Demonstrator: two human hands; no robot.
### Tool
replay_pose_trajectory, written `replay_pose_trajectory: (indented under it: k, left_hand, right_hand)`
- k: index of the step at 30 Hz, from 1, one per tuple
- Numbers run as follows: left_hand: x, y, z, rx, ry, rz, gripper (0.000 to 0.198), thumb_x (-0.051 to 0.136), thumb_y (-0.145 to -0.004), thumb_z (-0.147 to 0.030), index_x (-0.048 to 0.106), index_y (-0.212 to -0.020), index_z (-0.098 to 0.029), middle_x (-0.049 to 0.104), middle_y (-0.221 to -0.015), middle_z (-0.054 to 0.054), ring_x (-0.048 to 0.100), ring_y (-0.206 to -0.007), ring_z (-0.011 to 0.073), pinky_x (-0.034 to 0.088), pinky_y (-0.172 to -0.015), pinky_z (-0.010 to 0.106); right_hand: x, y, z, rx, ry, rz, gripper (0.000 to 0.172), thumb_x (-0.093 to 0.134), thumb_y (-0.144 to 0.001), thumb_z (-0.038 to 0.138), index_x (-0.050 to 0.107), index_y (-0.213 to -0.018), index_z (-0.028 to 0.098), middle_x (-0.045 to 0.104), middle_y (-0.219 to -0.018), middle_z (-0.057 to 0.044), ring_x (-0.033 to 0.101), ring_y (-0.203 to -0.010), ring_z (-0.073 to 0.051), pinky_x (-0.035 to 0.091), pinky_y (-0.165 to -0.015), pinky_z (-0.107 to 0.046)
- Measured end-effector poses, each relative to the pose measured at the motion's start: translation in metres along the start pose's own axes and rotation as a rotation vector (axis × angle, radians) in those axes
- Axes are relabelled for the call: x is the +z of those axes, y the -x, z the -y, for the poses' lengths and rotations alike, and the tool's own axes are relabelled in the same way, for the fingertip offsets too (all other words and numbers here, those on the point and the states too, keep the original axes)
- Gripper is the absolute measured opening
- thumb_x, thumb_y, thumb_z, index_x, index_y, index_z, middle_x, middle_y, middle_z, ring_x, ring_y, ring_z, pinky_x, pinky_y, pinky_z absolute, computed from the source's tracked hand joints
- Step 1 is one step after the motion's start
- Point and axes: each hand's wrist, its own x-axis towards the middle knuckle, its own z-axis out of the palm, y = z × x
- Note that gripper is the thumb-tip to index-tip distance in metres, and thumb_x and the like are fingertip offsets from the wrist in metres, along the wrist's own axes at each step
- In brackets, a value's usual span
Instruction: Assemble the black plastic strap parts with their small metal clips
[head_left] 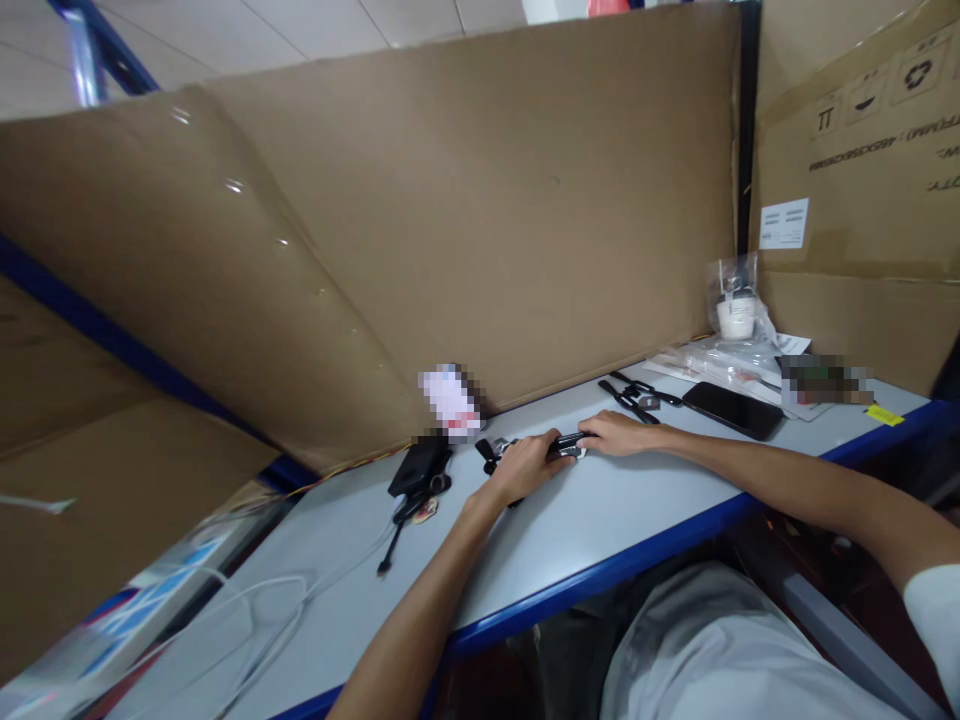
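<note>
Both hands rest on the grey table [570, 530], close together near its middle. My left hand [525, 466] is curled over a small black and metal part [568, 444]. My right hand [619, 432] grips the other end of that same part, fingers closed on it. The part is long and thin; its detail is too small to make out. Just beyond my right hand lie black clip-like pieces [634, 396].
A black phone [733, 409] lies to the right, with plastic bags and a small white pot [735, 316] behind it. A black pouch with a cord [418, 478] and white cables [255, 610] lie to the left. Cardboard sheets [480, 220] wall the table's back.
</note>
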Motion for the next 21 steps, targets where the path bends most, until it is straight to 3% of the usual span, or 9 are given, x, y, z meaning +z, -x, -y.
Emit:
replay_pose_trajectory:
  k: [12,21]
  left_hand:
    - [-0.004,0.008,-0.013,0.079,-0.274,0.024,0.034,0.037,-0.106,-0.048,0.046,-0.119,-0.018,0.072,-0.107,0.013,0.072,-0.093,0.0309,0.049,-0.072,0.034]
    - [0.001,0.005,-0.008,0.077,-0.134,0.005,0.027,0.041,-0.105,-0.043,0.045,-0.119,-0.021,0.073,-0.103,0.012,0.072,-0.091,0.0305,0.047,-0.073,0.034]
  right_hand:
    - [-0.002,-0.002,-0.006,-0.050,0.017,-0.003,0.021,0.054,-0.101,0.029,0.067,-0.092,0.015,0.069,-0.085,-0.005,0.055,-0.074,-0.016,0.029,-0.065,-0.026]
    - [-0.004,-0.001,-0.004,-0.054,0.053,0.006,0.020,0.056,-0.099,0.030,0.068,-0.096,0.014,0.071,-0.089,-0.009,0.059,-0.081,-0.019,0.030,-0.066,-0.027]
